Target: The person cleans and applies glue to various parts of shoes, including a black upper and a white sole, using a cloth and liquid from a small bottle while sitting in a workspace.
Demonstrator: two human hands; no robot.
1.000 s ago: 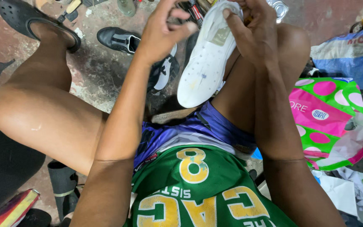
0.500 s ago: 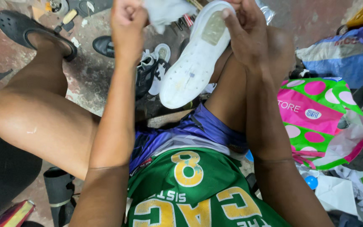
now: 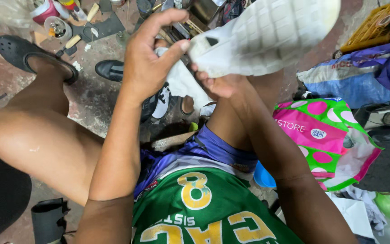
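White rubber-soled shoe (image 3: 267,36), tread up above the knee (image 3: 244,113), looks light, sole stiff and grippy: right hand (image 3: 220,83) fingers cup its heel end, left hand (image 3: 147,58) pinches a soft white cloth (image 3: 183,83) against it.

A seated person's left hand (image 3: 147,63) presses a white cloth (image 3: 183,83) against the heel of a white shoe (image 3: 267,36), held sole-up from beneath by the right hand (image 3: 220,83), above a cluttered floor (image 3: 91,97).
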